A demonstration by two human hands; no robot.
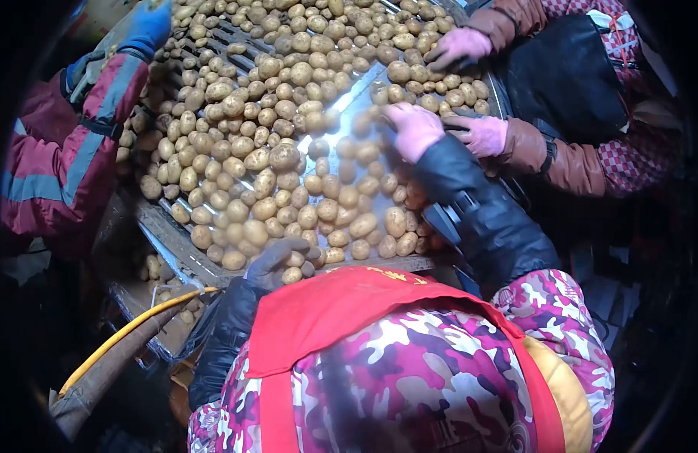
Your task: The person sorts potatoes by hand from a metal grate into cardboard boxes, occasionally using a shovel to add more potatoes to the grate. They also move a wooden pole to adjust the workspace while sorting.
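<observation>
Several pale brown potatoes (285,157) cover a metal sorting table (184,260) in front of me. My left hand (279,258), in a dark grey glove, rests with fingers spread on the potatoes at the table's near edge, one potato just under the fingertips. My right hand (412,128), in a pink glove with a black sleeve, reaches out over the right part of the pile. Its fingers curl down among the potatoes, and what they hold is hidden.
A co-worker on the left in a red jacket has a blue-gloved hand (149,26) at the far left edge. Another on the right, in brown sleeves, has two pink-gloved hands (459,45) (482,134) on the potatoes. A yellow hose (122,334) runs below the table.
</observation>
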